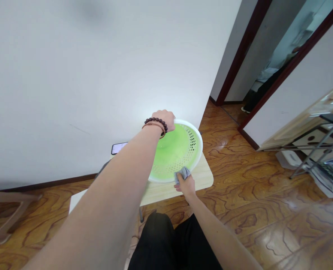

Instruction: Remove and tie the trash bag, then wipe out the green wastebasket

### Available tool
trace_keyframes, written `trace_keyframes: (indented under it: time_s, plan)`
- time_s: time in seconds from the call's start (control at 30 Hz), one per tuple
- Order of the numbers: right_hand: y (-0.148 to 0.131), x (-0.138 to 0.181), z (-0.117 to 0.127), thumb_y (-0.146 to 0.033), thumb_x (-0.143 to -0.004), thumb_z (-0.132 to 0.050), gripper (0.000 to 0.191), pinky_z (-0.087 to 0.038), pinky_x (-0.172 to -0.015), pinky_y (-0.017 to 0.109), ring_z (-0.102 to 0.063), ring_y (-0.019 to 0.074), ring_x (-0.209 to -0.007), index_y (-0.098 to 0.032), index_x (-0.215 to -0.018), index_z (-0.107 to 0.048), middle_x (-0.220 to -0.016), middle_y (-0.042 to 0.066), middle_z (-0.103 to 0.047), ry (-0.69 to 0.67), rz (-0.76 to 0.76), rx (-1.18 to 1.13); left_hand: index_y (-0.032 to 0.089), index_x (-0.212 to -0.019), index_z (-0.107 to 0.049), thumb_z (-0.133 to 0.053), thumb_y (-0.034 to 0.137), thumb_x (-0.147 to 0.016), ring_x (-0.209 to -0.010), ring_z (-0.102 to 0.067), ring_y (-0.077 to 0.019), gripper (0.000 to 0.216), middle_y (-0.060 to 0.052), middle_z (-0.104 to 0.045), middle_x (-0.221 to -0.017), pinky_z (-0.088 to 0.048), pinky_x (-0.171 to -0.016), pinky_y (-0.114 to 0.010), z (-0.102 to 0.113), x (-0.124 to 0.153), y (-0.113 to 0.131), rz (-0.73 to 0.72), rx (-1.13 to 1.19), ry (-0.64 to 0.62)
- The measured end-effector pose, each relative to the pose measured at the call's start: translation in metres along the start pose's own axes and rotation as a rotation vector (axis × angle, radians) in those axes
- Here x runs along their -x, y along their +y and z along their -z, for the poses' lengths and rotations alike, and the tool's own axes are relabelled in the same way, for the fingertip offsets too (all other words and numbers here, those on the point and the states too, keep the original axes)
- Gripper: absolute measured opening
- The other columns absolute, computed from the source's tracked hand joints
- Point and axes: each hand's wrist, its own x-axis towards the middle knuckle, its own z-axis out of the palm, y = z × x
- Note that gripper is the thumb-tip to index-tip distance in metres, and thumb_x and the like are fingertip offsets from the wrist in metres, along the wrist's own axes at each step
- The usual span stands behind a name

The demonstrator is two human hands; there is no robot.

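Note:
A round green colander (170,148) with a white rim and rows of small holes is over a small pale wood-look table (202,176). My left hand (165,118), with a beaded bracelet and a thin band at the wrist, is closed on the colander's far rim. My right hand (187,184) pinches a grey cloth (185,172) against the near rim. My left forearm hides the colander's left side and part of the table.
A phone (118,148) lies on the table by the white wall (99,75). Left on the wood floor (233,180) is a wooden frame (11,217). At right stand a metal-legged stool (323,146) and a white box (290,159). A person (267,88) shows beyond the doorway.

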Motion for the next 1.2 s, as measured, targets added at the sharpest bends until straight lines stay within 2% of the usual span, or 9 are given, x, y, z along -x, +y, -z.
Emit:
trace_keyframes:
  time_s: [0.13,0.3,0.4,0.63,0.7,0.87,0.93,1.1,1.2]
  plan:
    - [-0.011,-0.008,0.014,-0.043,-0.078,-0.057,0.046,-0.053,-0.04,0.022,-0.065,0.0135,-0.051,-0.013,-0.112,-0.047,-0.101,0.014,-0.064,0.039,0.029,0.039,0.025,-0.098,-0.068,-0.054,0.032,-0.064,-0.082,-0.062,-0.0233,0.037,-0.009,-0.067,-0.089,-0.047,-0.068,-0.03,0.001,0.001,-0.001,0.016,0.01,-0.01]
    - [-0.03,-0.019,0.043,-0.044,-0.083,-0.051,0.045,-0.054,-0.05,0.02,-0.067,0.0149,-0.063,-0.015,-0.117,-0.047,-0.1,0.014,-0.066,0.142,0.112,0.142,0.024,-0.1,-0.068,-0.053,0.032,-0.065,-0.085,-0.061,-0.0245,0.039,-0.01,-0.067,-0.091,-0.048,-0.07,-0.032,-0.002,0.0,-0.002,-0.01,0.023,0.011]
    - [-0.025,-0.016,0.038,-0.045,-0.084,-0.05,0.047,-0.054,-0.048,0.021,-0.067,0.0148,-0.059,-0.015,-0.12,-0.046,-0.101,0.014,-0.065,0.131,0.104,0.11,0.025,-0.101,-0.068,-0.054,0.032,-0.064,-0.087,-0.06,-0.0244,0.04,-0.01,-0.067,-0.092,-0.047,-0.073,-0.031,-0.003,-0.002,-0.002,-0.008,0.021,0.01]
    - [-0.002,-0.008,0.011,-0.047,-0.079,-0.054,0.049,-0.053,-0.041,0.022,-0.064,0.0133,-0.049,-0.013,-0.115,-0.048,-0.093,0.011,-0.066,-0.024,0.024,0.033,0.026,-0.096,-0.069,-0.054,0.032,-0.064,-0.082,-0.061,-0.0242,0.036,-0.009,-0.066,-0.088,-0.047,-0.068,-0.032,-0.002,-0.002,-0.003,-0.001,0.029,0.002]
    - [-0.007,-0.013,0.021,-0.047,-0.078,-0.056,0.047,-0.053,-0.041,0.022,-0.064,0.0133,-0.049,-0.013,-0.111,-0.051,-0.092,0.011,-0.067,-0.023,0.032,0.069,0.026,-0.096,-0.068,-0.054,0.032,-0.064,-0.082,-0.061,-0.0241,0.036,-0.009,-0.066,-0.087,-0.047,-0.067,-0.032,-0.002,-0.001,-0.003,0.0,0.022,0.005]
    - [-0.027,-0.028,0.051,-0.046,-0.078,-0.056,0.046,-0.054,-0.043,0.021,-0.066,0.0145,-0.054,-0.012,-0.108,-0.054,-0.094,0.013,-0.066,0.125,0.163,0.131,0.024,-0.097,-0.068,-0.053,0.03,-0.065,-0.082,-0.061,-0.0242,0.036,-0.01,-0.066,-0.089,-0.048,-0.068,-0.032,-0.001,0.001,-0.001,-0.005,0.014,0.014]
    - [-0.026,-0.025,0.048,-0.046,-0.078,-0.056,0.047,-0.054,-0.043,0.022,-0.066,0.0149,-0.054,-0.012,-0.111,-0.053,-0.095,0.014,-0.066,0.108,0.126,0.1,0.023,-0.099,-0.068,-0.053,0.031,-0.065,-0.084,-0.061,-0.0243,0.037,-0.01,-0.066,-0.091,-0.048,-0.07,-0.032,-0.001,0.0,0.0,-0.003,0.012,0.015]
    - [-0.003,-0.007,0.014,-0.049,-0.078,-0.055,0.055,-0.054,-0.041,0.023,-0.065,0.0142,-0.05,-0.013,-0.118,-0.048,-0.093,0.012,-0.067,-0.045,0.002,0.011,0.025,-0.101,-0.067,-0.054,0.033,-0.066,-0.088,-0.06,-0.0244,0.038,-0.009,-0.067,-0.091,-0.048,-0.073,-0.032,-0.004,-0.003,-0.001,0.014,0.022,0.001]
    - [-0.005,-0.008,0.016,-0.05,-0.078,-0.056,0.053,-0.054,-0.043,0.023,-0.065,0.0143,-0.053,-0.012,-0.114,-0.05,-0.095,0.013,-0.066,-0.039,0.021,0.071,0.026,-0.1,-0.068,-0.054,0.033,-0.066,-0.087,-0.06,-0.024,0.037,-0.008,-0.066,-0.088,-0.048,-0.072,-0.032,-0.004,-0.003,-0.003,0.011,0.023,0.001]
